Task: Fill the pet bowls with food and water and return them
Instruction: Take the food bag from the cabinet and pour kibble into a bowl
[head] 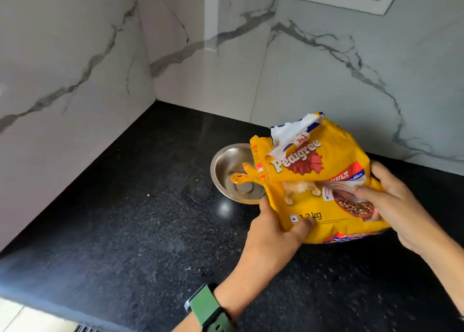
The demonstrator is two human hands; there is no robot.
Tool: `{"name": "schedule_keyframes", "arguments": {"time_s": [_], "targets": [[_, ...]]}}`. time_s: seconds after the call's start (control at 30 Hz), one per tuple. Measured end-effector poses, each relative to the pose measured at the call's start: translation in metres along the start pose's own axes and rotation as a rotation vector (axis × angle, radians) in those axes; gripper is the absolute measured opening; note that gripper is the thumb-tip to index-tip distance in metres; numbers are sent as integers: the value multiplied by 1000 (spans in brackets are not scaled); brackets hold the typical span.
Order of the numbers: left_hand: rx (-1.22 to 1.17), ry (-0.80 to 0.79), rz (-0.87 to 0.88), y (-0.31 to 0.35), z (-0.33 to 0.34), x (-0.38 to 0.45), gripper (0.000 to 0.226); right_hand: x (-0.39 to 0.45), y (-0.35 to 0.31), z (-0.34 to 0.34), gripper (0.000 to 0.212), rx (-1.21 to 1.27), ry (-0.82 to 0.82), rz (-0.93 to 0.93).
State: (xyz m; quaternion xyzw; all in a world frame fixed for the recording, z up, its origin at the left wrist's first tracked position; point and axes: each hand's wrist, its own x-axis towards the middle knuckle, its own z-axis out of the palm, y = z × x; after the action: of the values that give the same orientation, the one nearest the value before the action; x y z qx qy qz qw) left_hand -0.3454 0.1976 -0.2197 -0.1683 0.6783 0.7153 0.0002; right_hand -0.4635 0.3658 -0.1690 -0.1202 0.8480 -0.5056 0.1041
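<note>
In the head view, a yellow dog food bag (324, 181) is held in both hands above a black speckled bench (125, 231). The bag is tilted, with its torn-open top turned up and to the left, towards the wall corner. The left hand (278, 227) is wrapped round the bag's lower left edge, the thumb pressed on the printed front near the weight marking and the fingers hidden behind the bag. The right hand (399, 206) is laid against the bag's right side, its fingers (364, 189) curled onto the front over the picture of kibble, so that the bag is gripped from that side too. A green watch (209, 309) is worn on the left wrist. A steel bowl (228, 171) is seen on the bench just behind and left of the bag, partly covered by the bag's torn flap; the part of its inside that shows holds no food. White marble-patterned walls (75, 55) are met by the bench at the corner.
</note>
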Motion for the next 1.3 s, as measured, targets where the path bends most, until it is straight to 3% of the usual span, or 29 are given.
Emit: {"name": "schedule_keyframes", "arguments": {"time_s": [0.17, 0.47, 0.63, 0.8, 1.1, 1.23, 1.3], "targets": [[76, 17, 21, 11, 4, 5, 65, 13, -6, -3, 35, -38, 8, -6], [68, 44, 5, 10, 9, 5, 64, 19, -11, 0, 30, -109, -40, -28], [85, 193, 115, 18, 11, 3, 50, 16, -22, 1, 35, -108, 33, -138], [-14, 156, -24, 13, 11, 16, 61, 24, -30, 4, 43, -229, -45, -146], [61, 243, 109, 12, 13, 9, 50, 20, -41, 2, 38, -225, -44, -208], [-86, 208, -5, 8, 15, 12, 69, 24, -38, 1, 46, -277, -106, -173], [-90, 180, -19, 7, 18, 11, 74, 26, -37, 0, 59, -282, -105, -157]]}}
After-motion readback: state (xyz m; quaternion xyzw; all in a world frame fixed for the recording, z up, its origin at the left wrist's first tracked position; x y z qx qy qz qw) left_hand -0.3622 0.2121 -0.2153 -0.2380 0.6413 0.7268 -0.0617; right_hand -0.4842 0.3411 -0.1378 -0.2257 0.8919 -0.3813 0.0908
